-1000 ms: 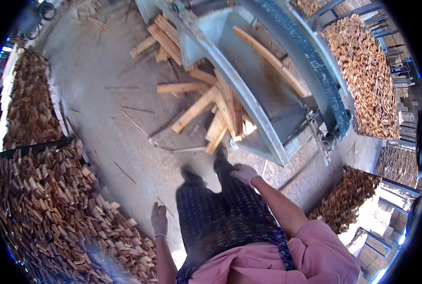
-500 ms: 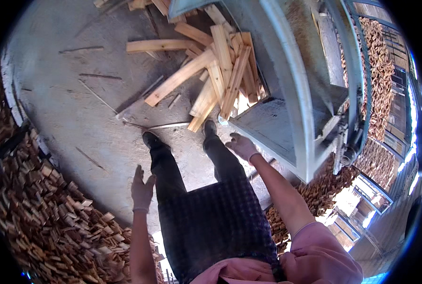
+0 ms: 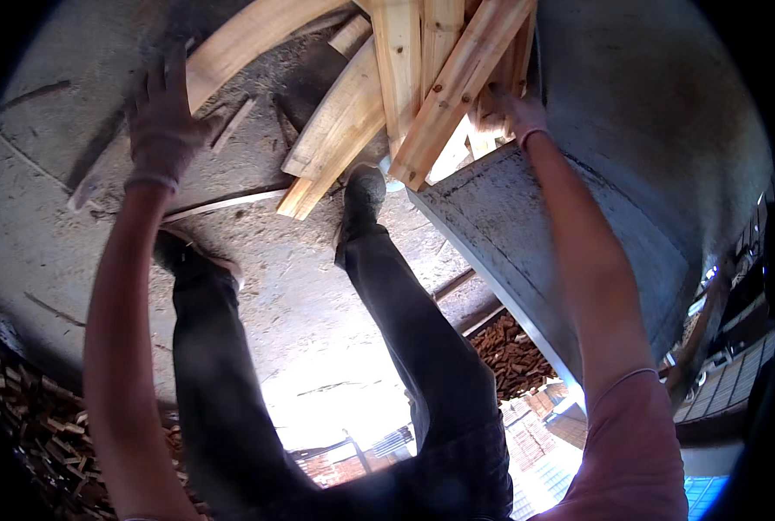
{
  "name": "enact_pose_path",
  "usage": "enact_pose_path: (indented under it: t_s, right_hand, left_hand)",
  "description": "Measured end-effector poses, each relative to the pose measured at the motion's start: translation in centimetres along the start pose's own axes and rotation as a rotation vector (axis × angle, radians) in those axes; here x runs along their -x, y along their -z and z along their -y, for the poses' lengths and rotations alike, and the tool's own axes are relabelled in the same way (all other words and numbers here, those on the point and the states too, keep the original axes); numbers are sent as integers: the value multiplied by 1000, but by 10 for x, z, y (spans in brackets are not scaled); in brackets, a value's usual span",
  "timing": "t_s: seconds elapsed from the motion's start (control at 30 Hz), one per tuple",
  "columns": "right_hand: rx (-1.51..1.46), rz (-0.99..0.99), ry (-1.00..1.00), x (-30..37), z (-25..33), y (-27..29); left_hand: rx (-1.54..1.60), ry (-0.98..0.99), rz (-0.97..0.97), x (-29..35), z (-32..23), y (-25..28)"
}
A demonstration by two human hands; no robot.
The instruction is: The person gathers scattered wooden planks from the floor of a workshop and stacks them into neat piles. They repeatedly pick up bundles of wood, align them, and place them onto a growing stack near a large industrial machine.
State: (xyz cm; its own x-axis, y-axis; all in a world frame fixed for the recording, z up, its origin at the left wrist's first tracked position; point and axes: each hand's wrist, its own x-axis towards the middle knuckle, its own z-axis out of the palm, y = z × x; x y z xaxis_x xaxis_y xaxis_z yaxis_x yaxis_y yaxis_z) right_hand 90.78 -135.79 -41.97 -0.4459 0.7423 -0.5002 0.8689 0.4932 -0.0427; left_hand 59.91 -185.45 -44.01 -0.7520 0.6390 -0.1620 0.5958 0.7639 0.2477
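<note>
My left hand [image 3: 163, 130], in a pale glove, is open with its fingers spread. It hovers above the floor beside a curved light plank [image 3: 244, 45] and holds nothing. My right hand [image 3: 519, 113], gloved as well, reaches to the right side of a heap of wooden planks. Its fingers stretch toward the edge of a knotty plank [image 3: 465, 87] that leans across the heap; whether they touch it is hard to see in the glare. Left of that plank lie an upright-looking board [image 3: 398, 61] and a wide board [image 3: 339, 113] whose near end is by my right shoe.
A grey metal bin or trough [image 3: 526, 208] with a raised edge stands under my right forearm. Thin wood strips [image 3: 222, 204] lie on the concrete floor [image 3: 274, 252]. Stacked wood pieces [image 3: 40, 434] fill the lower left, and more [image 3: 513, 352] show beyond the metal edge.
I have bent closer to the plank heap. Both hands have moved forward, the right one up to the planks, the left over the floor beside the curved plank.
</note>
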Motion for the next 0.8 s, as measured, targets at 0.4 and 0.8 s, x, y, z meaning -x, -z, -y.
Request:
enact_pose_path:
  t_s: [0.4, 0.8]
  right_hand:
    - [-228, 48, -15, -33, -53, 29]
    - [2192, -1005, 560, -73, -87, 2]
  left_hand:
    - [1358, 280, 319, 11, -193, -49]
    - [1608, 611, 426, -11, -288, -93]
